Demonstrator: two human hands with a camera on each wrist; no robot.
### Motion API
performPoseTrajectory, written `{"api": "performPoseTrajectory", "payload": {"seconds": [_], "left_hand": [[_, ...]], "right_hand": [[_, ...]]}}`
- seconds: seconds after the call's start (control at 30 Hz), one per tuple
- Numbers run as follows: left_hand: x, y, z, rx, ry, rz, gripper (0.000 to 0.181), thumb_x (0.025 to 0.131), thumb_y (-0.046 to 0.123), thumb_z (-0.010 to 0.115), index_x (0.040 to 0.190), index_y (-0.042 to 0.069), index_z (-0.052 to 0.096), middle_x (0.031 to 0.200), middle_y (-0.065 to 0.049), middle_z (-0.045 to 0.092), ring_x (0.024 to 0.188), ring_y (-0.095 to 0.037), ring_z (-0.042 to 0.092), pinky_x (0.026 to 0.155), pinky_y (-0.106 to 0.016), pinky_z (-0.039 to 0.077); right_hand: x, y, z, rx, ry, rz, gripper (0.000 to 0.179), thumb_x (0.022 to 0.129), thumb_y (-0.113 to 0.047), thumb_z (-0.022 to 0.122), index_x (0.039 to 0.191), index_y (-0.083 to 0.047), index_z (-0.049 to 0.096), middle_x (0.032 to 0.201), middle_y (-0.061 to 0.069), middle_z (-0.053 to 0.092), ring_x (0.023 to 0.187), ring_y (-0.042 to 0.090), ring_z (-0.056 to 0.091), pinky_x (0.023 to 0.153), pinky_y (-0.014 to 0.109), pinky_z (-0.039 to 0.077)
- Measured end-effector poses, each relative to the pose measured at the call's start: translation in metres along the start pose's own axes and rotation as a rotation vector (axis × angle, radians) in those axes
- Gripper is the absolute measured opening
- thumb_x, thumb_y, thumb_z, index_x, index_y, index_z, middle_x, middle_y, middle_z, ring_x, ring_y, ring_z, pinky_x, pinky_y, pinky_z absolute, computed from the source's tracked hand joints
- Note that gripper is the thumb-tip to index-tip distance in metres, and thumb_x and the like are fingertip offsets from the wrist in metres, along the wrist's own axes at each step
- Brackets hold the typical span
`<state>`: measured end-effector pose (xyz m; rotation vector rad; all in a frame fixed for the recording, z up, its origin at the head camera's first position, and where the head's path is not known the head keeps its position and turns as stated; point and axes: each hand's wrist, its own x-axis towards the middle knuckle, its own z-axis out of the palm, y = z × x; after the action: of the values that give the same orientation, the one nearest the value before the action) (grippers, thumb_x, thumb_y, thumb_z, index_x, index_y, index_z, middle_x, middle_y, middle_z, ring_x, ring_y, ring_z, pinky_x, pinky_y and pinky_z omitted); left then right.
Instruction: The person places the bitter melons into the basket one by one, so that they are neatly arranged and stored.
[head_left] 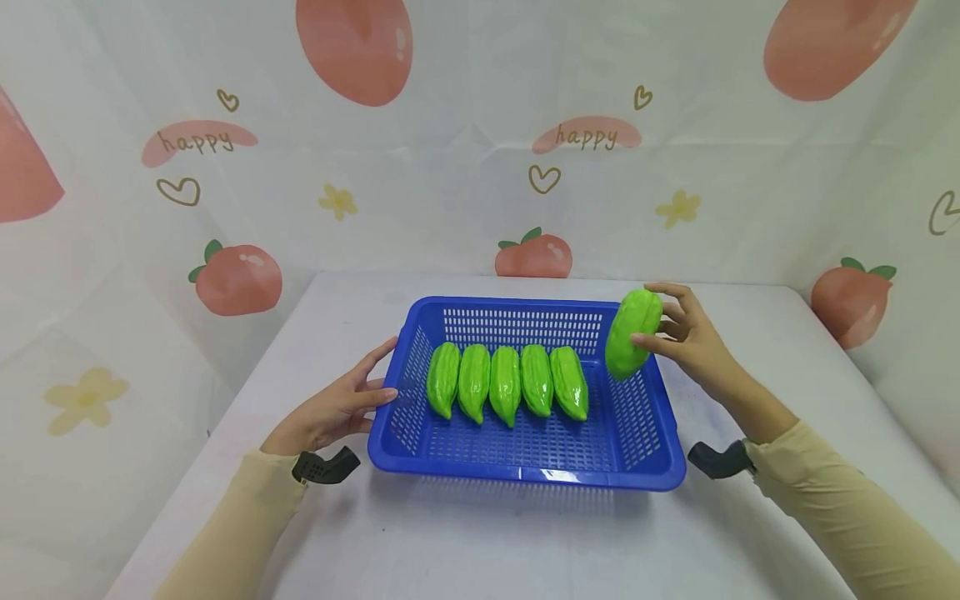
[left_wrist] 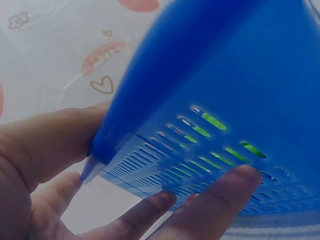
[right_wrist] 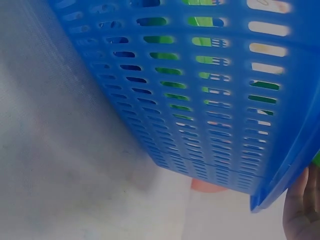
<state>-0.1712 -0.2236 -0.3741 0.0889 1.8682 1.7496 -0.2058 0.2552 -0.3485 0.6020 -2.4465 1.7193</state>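
A blue plastic basket (head_left: 480,475) stands on the white table with several glossy green bitter melons (head_left: 506,387) in a row inside. My left hand (head_left: 341,408) grips its left rim, and in the left wrist view fingers (left_wrist: 210,205) lie along the slotted outer wall. Over the right end of the basket, my right hand (head_left: 686,337) holds another bitter melon (head_left: 633,329) between thumb and fingers, roughly upright. Only the edge of that hand (right_wrist: 302,205) shows in the right wrist view, beyond the rim; its grip is hidden there.
White tabletop (head_left: 480,550) surrounds the basket. Behind it hangs a white cloth (head_left: 450,208) printed with peaches, hearts and flowers. A black wrist mount (head_left: 326,467) sits on the left sleeve, another black mount (head_left: 720,460) on the right, close to the basket's front corner.
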Motion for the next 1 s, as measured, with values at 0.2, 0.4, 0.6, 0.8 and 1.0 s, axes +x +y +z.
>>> {"api": "performPoseTrajectory", "payload": {"seconds": [0.2, 0.4, 0.6, 0.8, 1.0], "left_hand": [[0.001, 0.0, 0.0, -0.006, -0.012, 0.006, 0.082, 0.096, 0.019, 0.06, 0.151, 0.049, 0.007, 0.152, -0.022, 0.035, 0.112, -0.035, 0.064, 0.088, -0.053, 0.054], [0.001, -0.001, -0.001, 0.0, -0.019, 0.01, 0.082, 0.097, 0.019, 0.059, 0.151, 0.049, 0.007, 0.152, -0.022, 0.034, 0.113, -0.036, 0.063, 0.088, -0.053, 0.054], [0.001, 0.0, -0.001, -0.003, -0.024, 0.01, 0.084, 0.096, 0.018, 0.06, 0.151, 0.049, 0.005, 0.152, -0.023, 0.034, 0.113, -0.036, 0.063, 0.089, -0.053, 0.054], [0.002, 0.001, 0.0, -0.019, -0.016, 0.003, 0.085, 0.096, 0.016, 0.061, 0.151, 0.05, 0.006, 0.151, -0.023, 0.035, 0.112, -0.035, 0.064, 0.088, -0.053, 0.054], [0.002, 0.001, -0.001, -0.011, -0.024, 0.012, 0.086, 0.096, 0.016, 0.061, 0.152, 0.048, 0.004, 0.151, -0.025, 0.034, 0.112, -0.036, 0.064, 0.088, -0.052, 0.054]], "right_hand": [[0.002, 0.004, 0.001, 0.006, -0.007, -0.012, 0.068, 0.086, 0.005, 0.066, 0.141, -0.021, 0.034, 0.11, -0.009, 0.057, 0.088, 0.006, 0.062, 0.076, 0.017, 0.055], [0.002, 0.007, 0.002, -0.017, -0.007, -0.018, 0.064, 0.088, 0.004, 0.064, 0.14, -0.019, 0.035, 0.108, -0.011, 0.059, 0.091, 0.002, 0.061, 0.077, 0.016, 0.054], [0.002, 0.009, 0.001, -0.061, -0.004, -0.007, 0.057, 0.091, 0.0, 0.062, 0.14, -0.012, 0.035, 0.103, -0.015, 0.061, 0.089, 0.001, 0.06, 0.077, 0.015, 0.053], [0.002, 0.008, -0.004, -0.065, -0.01, -0.011, 0.053, 0.091, 0.0, 0.062, 0.138, -0.012, 0.04, 0.1, -0.017, 0.064, 0.084, 0.008, 0.06, 0.074, 0.017, 0.052], [0.001, 0.006, -0.009, -0.109, -0.018, 0.028, 0.055, 0.091, -0.005, 0.064, 0.138, -0.021, 0.042, 0.102, -0.017, 0.062, 0.083, 0.01, 0.057, 0.075, 0.015, 0.051]]}}
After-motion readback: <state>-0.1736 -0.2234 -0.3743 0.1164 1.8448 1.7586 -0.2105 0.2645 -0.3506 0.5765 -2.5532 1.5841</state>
